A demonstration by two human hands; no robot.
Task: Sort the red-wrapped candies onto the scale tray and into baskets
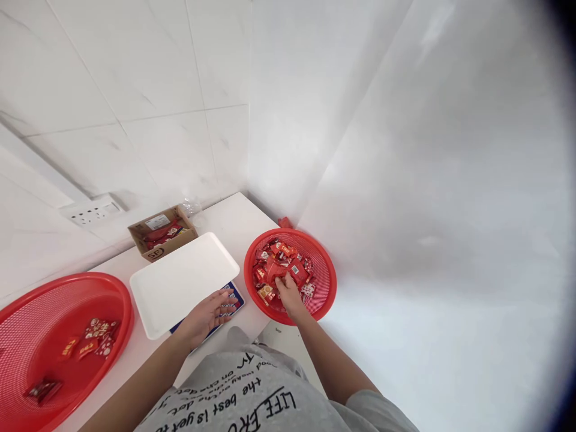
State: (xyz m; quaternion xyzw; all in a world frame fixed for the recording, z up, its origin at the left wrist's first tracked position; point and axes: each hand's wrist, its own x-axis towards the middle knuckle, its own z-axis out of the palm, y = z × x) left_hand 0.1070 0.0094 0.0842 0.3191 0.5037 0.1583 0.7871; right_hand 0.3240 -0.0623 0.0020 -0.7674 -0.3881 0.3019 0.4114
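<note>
My right hand (290,294) reaches into a round red mesh basket (329,282) heaped with small, mostly red wrapped packets. Its thumb and fingers are closed on a red packet (275,269) at the top of the heap. My left hand (207,313) holds nothing, its fingers stretched out and slightly apart. Beneath those fingers lies a blue panel (240,296) with light markings, partly covered by the hand. A shallow white tray (184,282) sits just beyond it, with nothing in it.
At the left stands a larger red basket (122,300) with several packets inside. A cardboard box (173,245) of red packets is behind the tray, near clear plastic (191,207). Walls meet behind the white table (229,222); a socket strip (92,210) is on the left.
</note>
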